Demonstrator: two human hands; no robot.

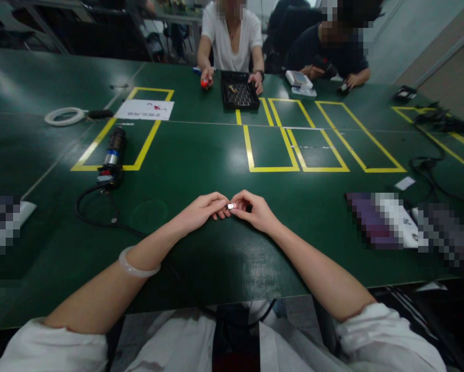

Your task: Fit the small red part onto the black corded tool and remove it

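Note:
A small, shiny, silvery piece [231, 206] sits between my fingertips, above the green table; it is too small to tell its kind. My left hand [205, 211] pinches its left end between thumb and fingers. From the other side, the thumb and forefinger of my right hand [257, 212] close on its right end. The fingertips of both hands nearly meet and hide part of the piece.
Yellow tape outlines [273, 169] mark the green table [201, 150]. A cylindrical device [113, 150] with a black cable lies left, near a white sheet [144, 110] and coiled tube [63, 116]. Across the table, one person touches a black tray [240, 103]; another sits right.

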